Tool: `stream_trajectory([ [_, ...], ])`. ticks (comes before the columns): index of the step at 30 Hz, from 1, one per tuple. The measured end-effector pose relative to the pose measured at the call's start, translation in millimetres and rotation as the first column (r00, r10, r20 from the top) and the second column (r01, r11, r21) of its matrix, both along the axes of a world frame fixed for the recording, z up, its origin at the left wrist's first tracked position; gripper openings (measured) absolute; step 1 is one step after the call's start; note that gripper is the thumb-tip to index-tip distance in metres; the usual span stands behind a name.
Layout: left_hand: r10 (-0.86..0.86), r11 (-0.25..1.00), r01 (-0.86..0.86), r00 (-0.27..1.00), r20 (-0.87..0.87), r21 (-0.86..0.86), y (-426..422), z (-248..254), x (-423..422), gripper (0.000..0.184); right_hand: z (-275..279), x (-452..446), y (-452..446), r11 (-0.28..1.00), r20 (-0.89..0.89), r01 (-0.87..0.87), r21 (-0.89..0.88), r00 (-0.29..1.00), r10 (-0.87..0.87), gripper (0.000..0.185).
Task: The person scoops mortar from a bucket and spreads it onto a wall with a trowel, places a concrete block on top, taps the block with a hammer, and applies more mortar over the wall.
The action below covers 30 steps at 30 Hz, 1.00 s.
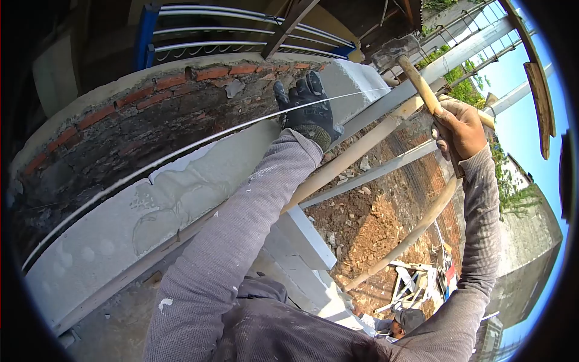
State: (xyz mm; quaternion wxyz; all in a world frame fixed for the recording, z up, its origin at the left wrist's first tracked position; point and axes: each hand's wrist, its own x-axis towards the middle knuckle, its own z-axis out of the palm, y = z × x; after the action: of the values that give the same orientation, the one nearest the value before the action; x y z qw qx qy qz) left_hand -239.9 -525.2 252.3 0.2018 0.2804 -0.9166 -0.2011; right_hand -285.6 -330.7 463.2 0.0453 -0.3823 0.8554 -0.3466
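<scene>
My right hand, bare, is raised at the right with its fingers wrapped round the pale wooden handle of a hammer. The hammer's grey, dusty head is at the upper left end of the handle, above a long beam. My left hand, in a dark glove with a greenish cuff, is near the far end of a pale grey block ledge. Its thumb and fingers are apart, and nothing shows in its grip. A taut white string runs along the ledge and passes by the glove.
A curved brick wall stands left of the ledge, with a blue and white metal railing behind it. Wooden poles and metal beams cross at the right. Below lie reddish soil, scrap wood and a person in a cap.
</scene>
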Motion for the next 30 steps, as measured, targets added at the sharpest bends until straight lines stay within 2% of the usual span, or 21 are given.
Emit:
stream_trajectory([
  [3, -0.014, 1.0, 0.014, 1.0, 0.005, -0.015, 0, -1, -2, 0.119, 9, 1, 3, 1.0, -0.154, -0.002, 0.016, 0.988, 0.004, 0.026],
  [6, -0.019, 0.999, 0.02, 0.999, 0.044, -0.026, 1, -1, -4, 0.12, 5, 3, 4, 0.993, -0.062, -0.03, 0.114, 0.997, 0.037, 0.029],
  [7, -0.012, 1.0, 0.012, 0.999, 0.035, -0.012, 1, 0, -2, 0.121, -8, -15, 7, 0.984, -0.227, -0.035, 0.177, 0.971, 0.076, 0.029],
  [10, -0.007, 0.999, 0.008, 1.0, 0.006, -0.037, 4, 0, 2, 0.125, -10, -15, 7, 0.971, -0.152, -0.004, 0.24, 0.988, 0.042, 0.028],
  [12, -0.007, 0.999, 0.007, 1.0, -0.014, -0.046, 3, 0, 2, 0.127, -3, -2, 3, 0.974, 0.03, -0.015, 0.225, 1.0, 0.008, 0.027],
  [13, -0.008, 0.999, 0.007, 0.999, -0.031, -0.048, 3, -1, -1, 0.129, -2, -6, 4, 0.982, 0.068, -0.061, 0.18, 0.996, 0.049, 0.027],
  [14, -0.012, 0.998, 0.01, 0.999, -0.031, -0.064, 4, -4, -3, 0.129, -2, -9, 6, 0.985, 0.067, -0.058, 0.165, 0.997, 0.047, 0.027],
  [16, 0.019, 0.994, -0.023, 0.999, -0.038, -0.109, 4, -6, -4, 0.131, -2, -16, 9, 0.988, -0.051, -0.085, 0.125, 0.994, 0.092, 0.027],
  [17, 0.011, 0.993, -0.014, 0.999, -0.03, -0.118, 3, -9, -7, 0.131, 1, -18, 11, 0.992, -0.029, -0.101, 0.08, 0.994, 0.104, 0.028],
  [18, 0.021, 0.994, -0.028, 0.998, -0.067, -0.109, 4, -10, -6, 0.131, 5, -12, 11, 0.996, -0.026, -0.082, 0.041, 0.996, 0.083, 0.028],
  [21, 0.031, 0.995, -0.042, 0.993, -0.111, -0.095, 7, -5, -1, 0.129, 1, -3, 7, 0.998, -0.19, -0.063, 0.006, 0.98, 0.063, 0.026],
  [22, 0.043, 0.994, -0.055, 0.991, -0.128, -0.091, 7, -4, -1, 0.129, -2, -9, 9, 0.999, -0.182, -0.053, 0.001, 0.982, 0.052, 0.026],
  [24, 0.03, 0.997, -0.042, 0.985, -0.171, -0.067, 8, -7, 0, 0.129, -4, -21, 12, 0.968, -0.157, -0.075, 0.241, 0.981, 0.115, 0.026],
  [25, 0.033, 0.995, -0.05, 0.981, -0.192, -0.087, 8, -8, -1, 0.13, -8, -17, 12, 0.941, -0.132, -0.043, 0.336, 0.987, 0.093, 0.027],
  [26, 0.034, 0.992, -0.058, 0.976, -0.213, -0.108, 8, -8, -3, 0.131, -12, -21, 14, 0.95, -0.148, -0.027, 0.311, 0.986, 0.077, 0.026],
  [27, 0.051, 0.996, -0.06, 0.99, -0.134, -0.061, 7, -6, -5, 0.131, -16, -24, 16, 0.958, -0.164, -0.012, 0.286, 0.985, 0.061, 0.026],
  [28, 0.044, 0.996, -0.055, 0.99, -0.133, -0.076, 7, -8, -7, 0.131, -13, -12, 15, 0.964, -0.071, 0.013, 0.265, 0.997, 0.006, 0.027],
  [29, 0.055, 0.993, -0.071, 0.985, -0.161, -0.097, 7, -13, -10, 0.131, -17, -16, 18, 0.968, -0.072, 0.015, 0.249, 0.997, 0.003, 0.027],
  [30, 0.067, 0.989, -0.091, 0.979, -0.193, -0.12, 6, -16, -13, 0.13, -23, -26, 20, 0.968, -0.175, -0.009, 0.25, 0.983, 0.054, 0.027],
])
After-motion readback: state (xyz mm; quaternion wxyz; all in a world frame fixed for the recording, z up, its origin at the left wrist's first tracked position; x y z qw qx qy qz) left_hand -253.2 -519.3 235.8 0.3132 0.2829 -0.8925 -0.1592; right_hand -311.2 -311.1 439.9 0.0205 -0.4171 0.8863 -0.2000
